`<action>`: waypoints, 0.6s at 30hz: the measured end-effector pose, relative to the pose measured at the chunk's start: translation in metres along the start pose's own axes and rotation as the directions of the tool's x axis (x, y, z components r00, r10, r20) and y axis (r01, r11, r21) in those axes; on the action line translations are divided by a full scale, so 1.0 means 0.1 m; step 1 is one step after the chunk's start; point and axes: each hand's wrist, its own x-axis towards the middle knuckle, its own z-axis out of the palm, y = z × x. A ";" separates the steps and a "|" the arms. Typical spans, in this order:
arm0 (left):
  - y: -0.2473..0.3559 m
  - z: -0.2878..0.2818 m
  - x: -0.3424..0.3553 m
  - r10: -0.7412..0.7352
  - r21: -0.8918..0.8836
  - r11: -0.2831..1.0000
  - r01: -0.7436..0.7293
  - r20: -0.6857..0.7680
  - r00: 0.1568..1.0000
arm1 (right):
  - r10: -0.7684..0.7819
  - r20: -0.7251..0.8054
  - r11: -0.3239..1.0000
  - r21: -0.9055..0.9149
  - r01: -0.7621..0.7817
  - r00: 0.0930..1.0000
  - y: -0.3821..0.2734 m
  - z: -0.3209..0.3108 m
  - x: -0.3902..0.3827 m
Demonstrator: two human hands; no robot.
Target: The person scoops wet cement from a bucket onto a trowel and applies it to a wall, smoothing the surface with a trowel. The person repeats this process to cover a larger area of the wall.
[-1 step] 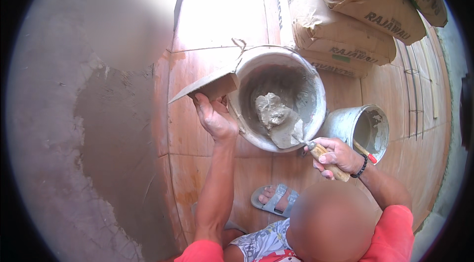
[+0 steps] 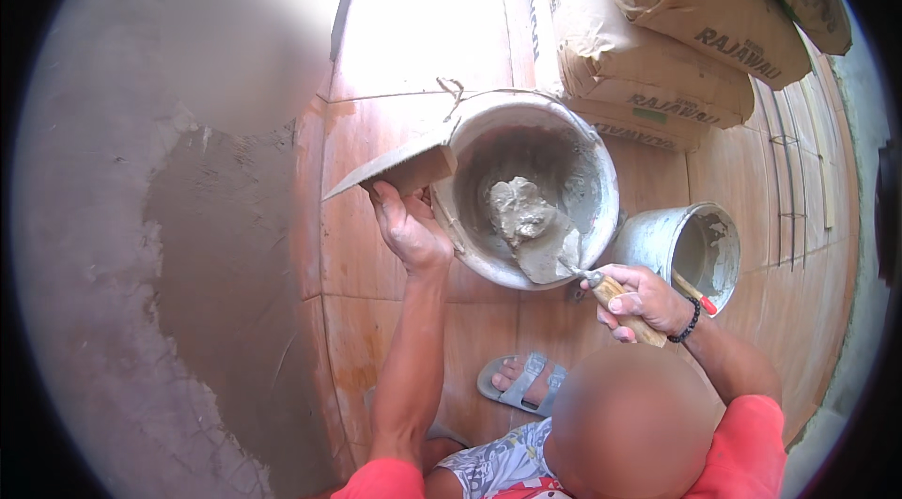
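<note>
My right hand [image 2: 643,298] is closed round the wooden handle of a trowel [image 2: 552,257]. A lump of wet grey mortar [image 2: 519,206] sits on the trowel's blade, over the mouth of a round bucket [image 2: 609,184] with mortar-smeared inner walls. At the bucket's left rim my left hand [image 2: 415,228] grips a flat board [image 2: 393,156], grey on top with a brown underside. The board is tilted, and some of the left fingers are hidden behind it.
A smaller bucket [image 2: 648,228] lies tipped at the right, a red-tipped wooden handle [image 2: 693,292] at its mouth. Stacked paper sacks [image 2: 658,76] stand far right on the tiled floor [image 2: 404,330]. Left is a wall with a dark wet mortar patch [image 2: 225,292]. Thin metal rods [image 2: 785,179] lie far right.
</note>
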 end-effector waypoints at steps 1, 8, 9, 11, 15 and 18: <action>0.02 -0.02 -0.01 -0.007 -0.015 1.000 0.007 0.012 1.000 | -0.002 -0.021 1.000 0.021 0.002 1.000 -0.02 0.02 -0.02; 0.29 -0.04 -0.10 0.239 0.249 0.933 -0.259 0.110 0.965 | -0.149 -0.089 0.968 0.191 0.164 0.985 -0.02 0.09 -0.20; 0.36 -0.04 -0.10 0.190 0.137 0.968 -0.208 0.133 0.973 | -0.173 -0.105 0.958 0.212 0.192 0.979 -0.01 0.08 -0.22; 0.54 0.02 -0.16 0.022 0.013 1.000 -0.025 0.179 0.984 | -0.221 -0.121 0.933 0.264 0.246 0.968 0.00 0.05 -0.27; 0.59 -0.04 -0.21 -0.162 -0.165 0.962 0.218 0.298 0.941 | -0.331 -0.135 0.900 0.251 0.355 0.934 -0.06 0.08 -0.29; 0.53 -0.04 -0.25 -0.254 -0.276 0.894 0.353 0.337 0.907 | -0.401 -0.127 0.890 0.181 0.419 0.907 -0.08 0.14 -0.21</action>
